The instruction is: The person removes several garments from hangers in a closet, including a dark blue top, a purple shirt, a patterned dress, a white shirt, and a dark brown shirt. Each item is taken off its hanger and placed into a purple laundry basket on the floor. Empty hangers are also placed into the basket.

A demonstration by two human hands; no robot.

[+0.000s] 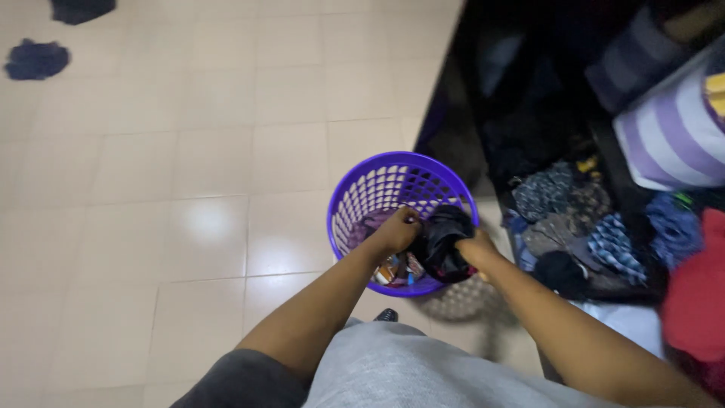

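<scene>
Both hands, left hand and right hand, each grip pinching a black garment, hold it inside the purple basket, while more clothes lie heaped nearby and dark pieces sit on the floor.

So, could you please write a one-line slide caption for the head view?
Both hands, left hand and right hand, hold a black garment over a purple basket beside piled clothes.

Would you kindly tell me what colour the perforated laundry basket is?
The laundry basket is purple, clearest in the head view.
</scene>
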